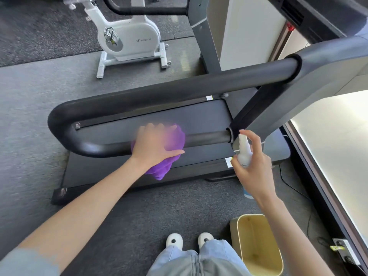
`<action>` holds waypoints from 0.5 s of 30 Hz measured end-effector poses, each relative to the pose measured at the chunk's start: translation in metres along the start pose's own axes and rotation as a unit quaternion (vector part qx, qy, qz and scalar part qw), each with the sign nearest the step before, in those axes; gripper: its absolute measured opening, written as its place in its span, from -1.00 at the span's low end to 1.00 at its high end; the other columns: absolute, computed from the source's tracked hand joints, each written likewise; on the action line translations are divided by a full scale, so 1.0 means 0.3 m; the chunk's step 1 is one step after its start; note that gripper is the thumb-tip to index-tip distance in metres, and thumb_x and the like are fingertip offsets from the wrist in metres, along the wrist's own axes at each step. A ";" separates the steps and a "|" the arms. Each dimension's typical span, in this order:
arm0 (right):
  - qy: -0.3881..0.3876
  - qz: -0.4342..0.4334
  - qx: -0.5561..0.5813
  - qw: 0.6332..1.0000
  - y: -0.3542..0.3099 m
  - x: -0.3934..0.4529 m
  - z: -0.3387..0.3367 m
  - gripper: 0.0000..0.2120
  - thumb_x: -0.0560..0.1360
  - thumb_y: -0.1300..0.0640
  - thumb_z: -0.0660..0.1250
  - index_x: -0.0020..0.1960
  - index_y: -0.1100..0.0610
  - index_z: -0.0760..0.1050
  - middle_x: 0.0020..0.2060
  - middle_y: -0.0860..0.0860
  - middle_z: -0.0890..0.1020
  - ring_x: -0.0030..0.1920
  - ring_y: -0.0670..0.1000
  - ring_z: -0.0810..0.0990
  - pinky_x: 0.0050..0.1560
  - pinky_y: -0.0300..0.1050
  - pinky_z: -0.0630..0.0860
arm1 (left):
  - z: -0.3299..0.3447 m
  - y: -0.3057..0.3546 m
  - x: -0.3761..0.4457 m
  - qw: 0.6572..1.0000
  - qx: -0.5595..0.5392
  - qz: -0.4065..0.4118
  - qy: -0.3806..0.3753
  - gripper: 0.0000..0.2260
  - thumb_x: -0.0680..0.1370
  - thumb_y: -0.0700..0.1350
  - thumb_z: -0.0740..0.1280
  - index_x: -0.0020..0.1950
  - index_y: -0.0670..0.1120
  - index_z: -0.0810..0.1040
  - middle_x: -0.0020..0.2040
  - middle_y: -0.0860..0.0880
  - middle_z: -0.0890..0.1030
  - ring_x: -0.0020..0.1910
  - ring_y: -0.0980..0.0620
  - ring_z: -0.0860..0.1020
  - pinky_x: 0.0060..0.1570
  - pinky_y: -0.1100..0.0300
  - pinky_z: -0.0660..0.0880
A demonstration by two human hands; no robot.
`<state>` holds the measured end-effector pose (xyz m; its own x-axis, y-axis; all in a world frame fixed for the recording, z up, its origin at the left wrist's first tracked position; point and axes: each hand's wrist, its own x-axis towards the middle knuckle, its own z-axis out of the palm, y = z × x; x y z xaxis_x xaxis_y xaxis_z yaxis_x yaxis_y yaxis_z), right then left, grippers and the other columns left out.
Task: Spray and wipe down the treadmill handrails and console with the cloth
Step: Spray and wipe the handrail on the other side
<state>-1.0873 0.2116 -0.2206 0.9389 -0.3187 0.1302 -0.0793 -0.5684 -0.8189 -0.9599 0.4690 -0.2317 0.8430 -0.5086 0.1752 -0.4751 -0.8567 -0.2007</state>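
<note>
A black U-shaped treadmill handrail [99,110] loops across the middle of the view. My left hand [154,144] presses a purple cloth [175,142] onto the near bar of the handrail; the hand and cloth are motion-blurred, and part of the cloth hangs below the bar. My right hand [252,166] grips a small white spray bottle [244,150] upright, just right of the bar's end joint, with a finger on top of its nozzle. The console is out of view beyond the grey upright [310,90] at the right.
The treadmill belt [199,116] lies under the handrail. A white exercise bike [127,36] stands behind on the grey floor. A cream bin [258,244] sits by my right foot. A bright window edge and a black cable run along the right.
</note>
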 end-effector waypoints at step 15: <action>0.052 0.054 -0.016 0.997 0.079 -0.055 -0.034 -0.40 0.50 0.31 0.37 0.39 -0.15 0.32 -0.30 -0.12 0.50 -0.35 -0.07 0.49 -0.33 -0.21 0.39 | 0.008 0.431 0.237 1.000 0.025 0.000 0.013 -0.52 0.61 0.23 -0.03 0.16 0.00 0.57 -0.13 0.00 0.63 -0.18 -0.06 0.54 -0.11 0.06 0.43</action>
<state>-1.1080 0.1956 -0.2364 0.8847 -0.4551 0.1015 -0.1900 -0.5506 -0.8129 -0.9608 0.3223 -0.2475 0.8364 -0.5104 0.1998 -0.4604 -0.8520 -0.2492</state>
